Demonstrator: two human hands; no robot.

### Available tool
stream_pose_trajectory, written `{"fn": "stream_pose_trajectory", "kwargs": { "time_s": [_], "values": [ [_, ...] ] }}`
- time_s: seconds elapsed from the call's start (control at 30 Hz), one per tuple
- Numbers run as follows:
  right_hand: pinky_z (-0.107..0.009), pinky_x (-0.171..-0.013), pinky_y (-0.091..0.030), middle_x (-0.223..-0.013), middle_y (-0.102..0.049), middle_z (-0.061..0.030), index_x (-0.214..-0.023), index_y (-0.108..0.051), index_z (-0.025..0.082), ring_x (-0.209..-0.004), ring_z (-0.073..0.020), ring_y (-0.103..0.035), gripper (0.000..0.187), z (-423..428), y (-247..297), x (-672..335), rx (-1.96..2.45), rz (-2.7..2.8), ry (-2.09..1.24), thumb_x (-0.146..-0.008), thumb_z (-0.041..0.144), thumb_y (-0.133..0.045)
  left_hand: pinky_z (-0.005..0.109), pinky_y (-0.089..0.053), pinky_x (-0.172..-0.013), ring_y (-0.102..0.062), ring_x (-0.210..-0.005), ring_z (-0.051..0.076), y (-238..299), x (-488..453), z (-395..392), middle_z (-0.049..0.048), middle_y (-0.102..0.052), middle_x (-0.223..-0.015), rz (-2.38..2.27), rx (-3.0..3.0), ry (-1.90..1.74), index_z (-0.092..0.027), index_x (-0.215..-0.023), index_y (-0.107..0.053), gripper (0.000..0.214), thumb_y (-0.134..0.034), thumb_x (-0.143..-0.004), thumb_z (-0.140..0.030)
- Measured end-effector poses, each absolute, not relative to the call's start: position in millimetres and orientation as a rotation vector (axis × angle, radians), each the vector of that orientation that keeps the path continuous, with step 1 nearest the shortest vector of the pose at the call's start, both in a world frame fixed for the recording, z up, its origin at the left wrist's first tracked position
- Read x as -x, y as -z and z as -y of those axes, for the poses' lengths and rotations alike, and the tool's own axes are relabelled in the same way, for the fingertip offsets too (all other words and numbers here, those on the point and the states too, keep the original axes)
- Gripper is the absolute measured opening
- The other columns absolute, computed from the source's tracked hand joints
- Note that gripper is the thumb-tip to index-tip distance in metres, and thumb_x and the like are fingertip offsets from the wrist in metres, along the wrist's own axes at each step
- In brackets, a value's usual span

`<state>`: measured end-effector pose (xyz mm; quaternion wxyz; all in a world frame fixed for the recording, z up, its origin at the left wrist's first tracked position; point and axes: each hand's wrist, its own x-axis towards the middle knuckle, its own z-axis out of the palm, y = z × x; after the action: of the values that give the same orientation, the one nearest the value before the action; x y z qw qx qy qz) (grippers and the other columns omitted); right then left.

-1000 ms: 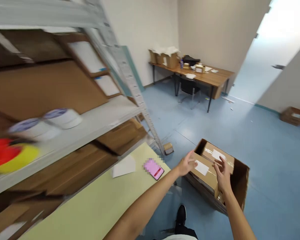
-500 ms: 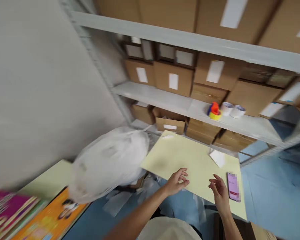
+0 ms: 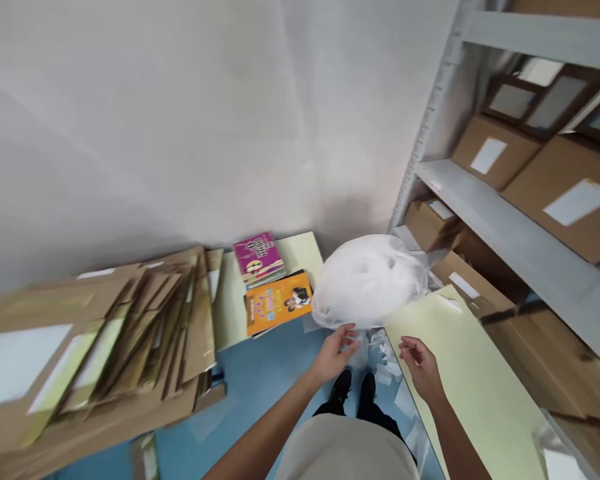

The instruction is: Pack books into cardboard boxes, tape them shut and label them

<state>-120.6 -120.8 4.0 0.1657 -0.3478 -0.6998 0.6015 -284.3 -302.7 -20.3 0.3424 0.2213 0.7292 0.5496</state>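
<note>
My left hand [image 3: 334,351] hangs in front of me with fingers loosely curled and apart, holding nothing, just below a bulging white plastic bag [image 3: 367,280]. My right hand [image 3: 419,364] is also empty with relaxed, parted fingers, hovering over the near edge of a pale yellow table [image 3: 473,380]. Both hands float above the blue floor, near my black shoes [image 3: 353,388].
An orange book [image 3: 277,301] and a pink book [image 3: 258,255] lie on a second pale yellow table by the wall. Flattened cardboard boxes [image 3: 115,347] are piled at the left. A grey metal shelf [image 3: 520,233] with labelled cartons stands at the right. Paper scraps litter the floor.
My view has swung left, from the open carton on the floor past the shelf to the corner with the books and bag. Both hands stayed empty in front of me.
</note>
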Motion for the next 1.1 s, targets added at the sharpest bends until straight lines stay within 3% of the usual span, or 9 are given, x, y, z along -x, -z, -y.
{"fn": "stream_pose_trajectory", "kwargs": {
  "time_s": [0.23,0.33,0.53,0.67,0.87,1.1],
  "values": [
    [-0.042,-0.077,-0.059,-0.09,-0.075,-0.0116,-0.089,-0.072,0.019,-0.08,-0.0271,-0.071,0.052,120.6,25.9,176.0,0.802,2.132,-2.016,-0.069,0.068,-0.071,0.038,-0.055,-0.076,-0.068,-0.095,0.026,19.7,269.7,337.6,0.0127,-0.069,-0.115,-2.148,-0.351,-1.394,-0.021,-0.128,-0.054,0.055,-0.06,-0.082,-0.052],
    [-0.042,-0.077,-0.058,-0.092,-0.076,-0.0119,-0.09,-0.072,0.019,-0.082,-0.0273,-0.071,0.052,131.1,23.1,199.9,0.642,2.226,-2.102,-0.071,0.067,-0.069,0.038,-0.054,-0.081,-0.068,-0.096,0.025,18.6,265.0,353.0,0.0113,-0.07,-0.115,-2.246,-0.3,-1.379,-0.023,-0.127,-0.056,0.052,-0.06,-0.083,-0.049],
    [-0.041,-0.078,-0.058,-0.091,-0.075,-0.0112,-0.097,-0.072,0.019,-0.084,-0.0265,-0.071,0.042,177.1,9.1,249.3,0.213,2.528,-2.195,-0.077,0.056,-0.066,0.039,-0.055,-0.085,-0.07,-0.095,0.025,29.2,273.5,396.8,0.0127,-0.071,-0.114,-2.405,-0.131,-1.381,-0.018,-0.124,-0.059,0.051,-0.061,-0.083,-0.049],
    [-0.043,-0.087,-0.056,-0.107,-0.074,-0.0107,-0.107,-0.07,0.022,-0.095,-0.0265,-0.071,0.039,222.6,24.4,277.1,0.035,2.666,-2.197,-0.076,0.045,-0.065,0.042,-0.054,-0.087,-0.069,-0.098,0.028,47.6,295.3,429.3,0.0142,-0.071,-0.115,-2.448,0.059,-1.401,-0.017,-0.12,-0.063,0.051,-0.066,-0.078,-0.047],
    [-0.046,-0.099,-0.051,-0.137,-0.06,-0.0114,-0.124,-0.062,0.025,-0.127,-0.0289,-0.057,0.054,280.9,68.9,312.1,0.061,2.816,-2.056,-0.073,0.042,-0.066,0.044,-0.052,-0.092,-0.066,-0.108,0.033,76.3,338.1,478.6,0.0166,-0.067,-0.125,-2.404,0.147,-1.411,-0.016,-0.116,-0.067,0.052,-0.07,-0.073,-0.046],
    [-0.05,-0.108,-0.042,-0.142,-0.055,-0.0118,-0.126,-0.059,0.023,-0.133,-0.0308,-0.05,0.06,316.7,97.3,354.7,0.346,2.875,-1.866,-0.072,0.046,-0.067,0.043,-0.046,-0.102,-0.061,-0.119,0.035,89.7,388.8,530.8,0.0142,-0.069,-0.122,-2.269,0.139,-1.485,-0.019,-0.111,-0.07,0.048,-0.076,-0.068,-0.041]
  ]
}}
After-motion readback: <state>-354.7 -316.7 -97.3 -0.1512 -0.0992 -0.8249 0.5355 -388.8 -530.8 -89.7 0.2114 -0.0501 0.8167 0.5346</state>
